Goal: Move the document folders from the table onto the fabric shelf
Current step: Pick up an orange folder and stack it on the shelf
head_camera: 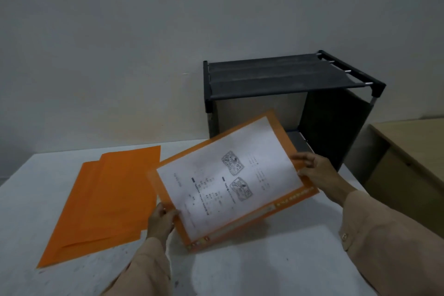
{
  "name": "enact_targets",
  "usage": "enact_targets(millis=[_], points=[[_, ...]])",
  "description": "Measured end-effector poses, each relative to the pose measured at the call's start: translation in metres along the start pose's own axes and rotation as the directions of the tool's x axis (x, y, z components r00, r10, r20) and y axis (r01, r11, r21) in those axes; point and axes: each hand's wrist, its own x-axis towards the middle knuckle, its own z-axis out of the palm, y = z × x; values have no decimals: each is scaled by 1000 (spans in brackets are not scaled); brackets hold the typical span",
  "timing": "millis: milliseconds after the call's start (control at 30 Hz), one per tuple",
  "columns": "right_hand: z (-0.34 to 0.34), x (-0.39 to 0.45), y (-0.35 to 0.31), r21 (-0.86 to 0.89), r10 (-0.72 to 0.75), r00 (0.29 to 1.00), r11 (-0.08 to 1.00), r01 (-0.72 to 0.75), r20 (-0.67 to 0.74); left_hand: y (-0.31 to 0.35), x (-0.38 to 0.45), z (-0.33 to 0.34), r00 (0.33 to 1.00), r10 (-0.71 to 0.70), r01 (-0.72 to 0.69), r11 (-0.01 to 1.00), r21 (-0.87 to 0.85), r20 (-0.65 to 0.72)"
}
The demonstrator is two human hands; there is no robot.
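An orange document folder [276,211] with a printed white sheet showing on its face is lifted off the table and tilted, its far corner toward the shelf. My left hand [161,220] grips its near left edge. My right hand [314,170] grips its right edge. Two more orange folders [105,199] lie flat and overlapping on the white table [240,267], to the left. The dark grey fabric shelf [271,73] stands at the back right, its top tier bare, its lower opening partly hidden behind the held folder.
A plain wall rises behind the table and shelf. A light wooden desk [413,151] stands to the right of the shelf, past the table's right edge.
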Motion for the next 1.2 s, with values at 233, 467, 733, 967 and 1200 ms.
enact_targets(millis=[233, 467, 733, 967, 1200], points=[[-23, 14, 33, 71, 99, 985, 993, -90, -139, 10, -8, 41, 983, 118, -129, 989, 69, 141], [-44, 40, 72, 167, 190, 950, 974, -152, -248, 24, 1, 83, 945, 171, -229, 954, 191, 279], [-62, 69, 92, 168, 237, 936, 966, -197, -261, 22, 18, 126, 958, 66, -188, 880, 437, 279], [-57, 93, 110, 153, 257, 919, 964, -220, -300, 12, 39, 142, 990, -109, 60, 905, 422, 94], [-51, 111, 123, 111, 317, 869, 948, -297, -380, 1, 37, 148, 965, -249, 201, 902, 383, 81]])
